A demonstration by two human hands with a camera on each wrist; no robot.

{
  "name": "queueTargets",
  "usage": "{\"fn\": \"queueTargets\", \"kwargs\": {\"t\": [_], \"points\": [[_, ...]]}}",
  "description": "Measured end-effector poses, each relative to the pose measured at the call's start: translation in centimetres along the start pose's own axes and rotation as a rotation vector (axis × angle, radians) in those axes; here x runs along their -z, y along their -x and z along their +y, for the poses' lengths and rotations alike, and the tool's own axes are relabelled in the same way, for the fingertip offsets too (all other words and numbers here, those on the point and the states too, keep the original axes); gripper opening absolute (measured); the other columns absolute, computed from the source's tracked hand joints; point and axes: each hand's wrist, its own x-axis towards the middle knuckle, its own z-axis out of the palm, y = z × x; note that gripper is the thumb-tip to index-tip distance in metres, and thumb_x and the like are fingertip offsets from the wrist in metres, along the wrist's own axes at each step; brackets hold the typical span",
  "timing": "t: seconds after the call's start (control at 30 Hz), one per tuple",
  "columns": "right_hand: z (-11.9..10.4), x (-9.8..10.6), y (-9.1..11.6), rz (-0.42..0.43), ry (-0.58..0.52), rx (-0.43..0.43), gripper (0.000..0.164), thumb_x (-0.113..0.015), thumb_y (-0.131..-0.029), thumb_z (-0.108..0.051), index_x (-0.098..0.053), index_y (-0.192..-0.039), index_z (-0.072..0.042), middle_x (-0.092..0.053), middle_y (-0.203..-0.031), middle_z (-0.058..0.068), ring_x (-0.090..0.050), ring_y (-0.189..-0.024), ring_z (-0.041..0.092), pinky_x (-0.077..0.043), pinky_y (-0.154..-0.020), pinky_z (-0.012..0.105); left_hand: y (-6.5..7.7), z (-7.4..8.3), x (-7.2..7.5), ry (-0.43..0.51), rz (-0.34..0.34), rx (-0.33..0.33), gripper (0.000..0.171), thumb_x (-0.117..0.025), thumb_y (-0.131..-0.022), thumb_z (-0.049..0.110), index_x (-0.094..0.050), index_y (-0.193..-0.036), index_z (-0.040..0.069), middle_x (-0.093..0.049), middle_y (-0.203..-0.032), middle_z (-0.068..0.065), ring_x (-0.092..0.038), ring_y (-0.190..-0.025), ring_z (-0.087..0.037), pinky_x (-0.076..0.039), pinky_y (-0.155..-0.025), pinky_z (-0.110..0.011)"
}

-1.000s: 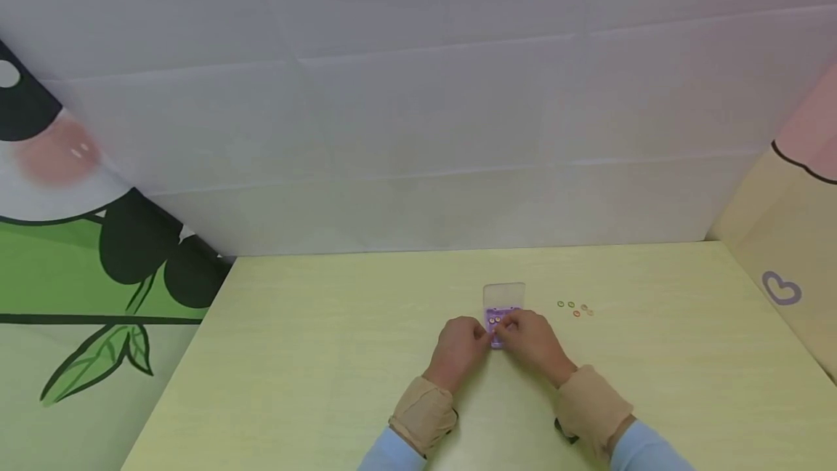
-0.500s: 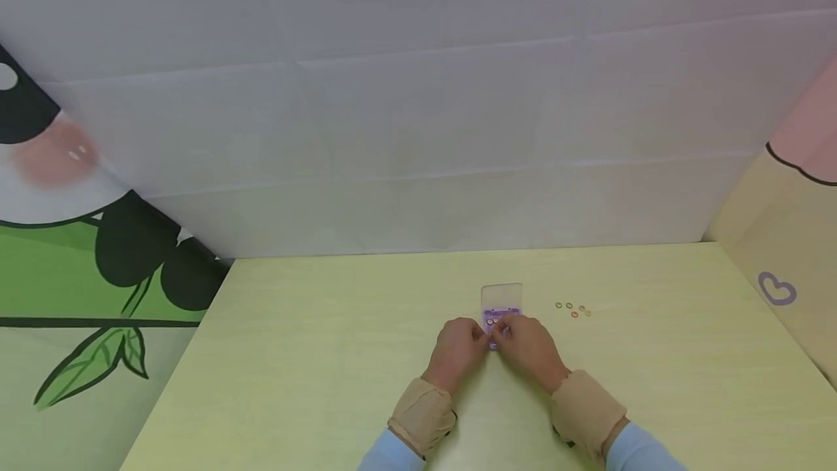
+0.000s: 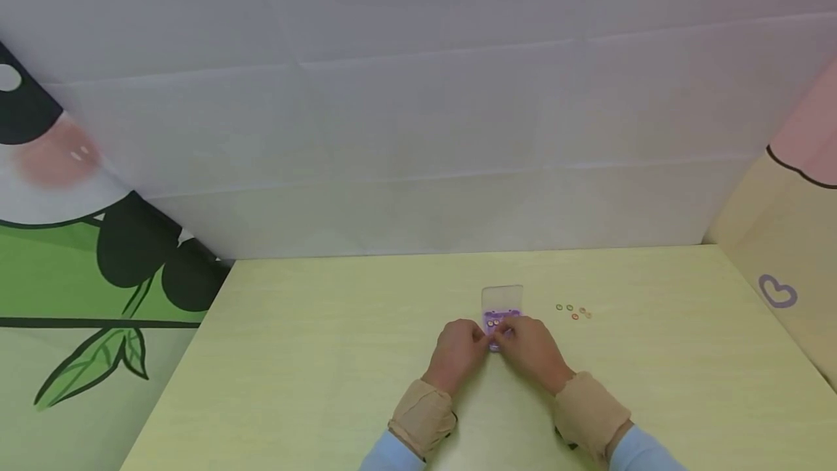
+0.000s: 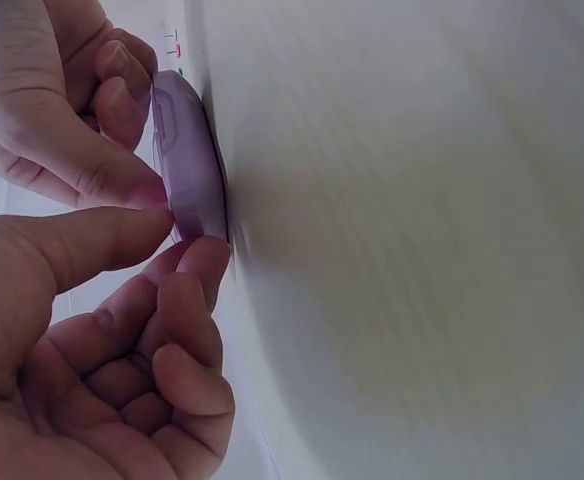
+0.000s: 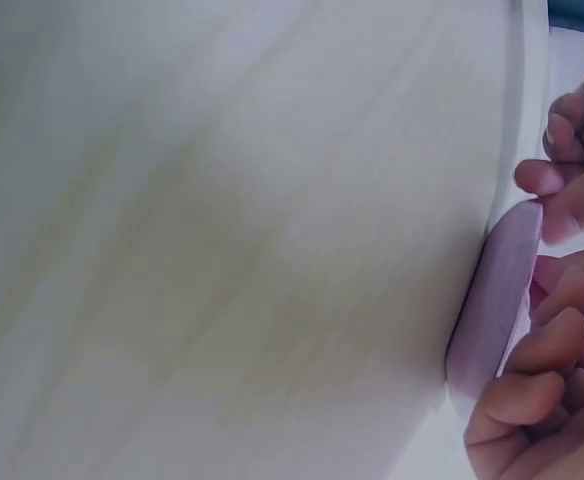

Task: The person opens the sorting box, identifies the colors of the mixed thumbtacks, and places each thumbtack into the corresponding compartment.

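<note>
A small purple case [image 3: 502,312] lies on the table, its clear lid [image 3: 502,297] raised at the far side. Two small yellowish rings show inside it. My left hand [image 3: 459,351] pinches the case's near left corner between thumb and forefinger; the left wrist view shows this grip on the purple wall [image 4: 194,165]. Over the case, my right hand [image 3: 535,351] has its fingers bent, with thumb and fingertips right at the inside, close to the left thumb. I cannot tell whether a small thing is between them. The hands cover the case's near part.
Several small coloured rings [image 3: 569,307] lie loose on the pale yellow table [image 3: 327,340], right of the case. A white wall [image 3: 418,129] rises behind the table, and printed panels [image 3: 778,290] stand at both sides.
The right hand has drawn slightly nearer to the left hand over the case. The left hand keeps its grip, and the loose rings lie as before.
</note>
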Motion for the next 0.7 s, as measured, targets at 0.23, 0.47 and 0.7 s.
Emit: {"fn": "queueTargets", "kwargs": {"t": [0.23, 0.47, 0.7], "points": [[0.5, 1.2, -0.1, 0.007, -0.081, -0.042, 0.015, -0.062, -0.082, -0.006, -0.075, -0.085, 0.001, -0.076, -0.086, 0.016, -0.056, -0.067, 0.016, -0.047, -0.06, 0.034, -0.1, -0.2, -0.1, 0.025, -0.005, 0.006, 0.018, -0.068, -0.082, 0.011, -0.073, -0.071, -0.002, -0.073, -0.07, -0.013, -0.055, -0.058, -0.013, -0.051, -0.054, -0.031], [1.4, 3.8, 0.1, 0.018, -0.039, -0.055, 0.018, -0.063, -0.085, -0.011, -0.073, -0.092, 0.003, -0.069, -0.071, 0.011, -0.047, -0.058, 0.013, -0.041, -0.053, 0.029, -0.1, -0.3, -0.1, 0.019, -0.013, 0.017, 0.018, -0.068, -0.081, 0.012, -0.072, -0.07, -0.001, -0.073, -0.069, -0.012, -0.052, -0.057, -0.012, -0.05, -0.055, -0.03], [3.3, 6.1, 0.1, 0.039, 0.008, -0.069, 0.022, -0.061, -0.088, -0.014, -0.073, -0.096, 0.004, -0.059, -0.061, 0.006, -0.043, -0.053, 0.012, -0.039, -0.052, 0.03, 0.0, -0.2, -0.1, 0.037, -0.013, 0.012, 0.019, -0.068, -0.081, 0.012, -0.07, -0.068, -0.002, -0.071, -0.068, -0.013, -0.052, -0.058, -0.013, -0.049, -0.055, -0.031]]}}
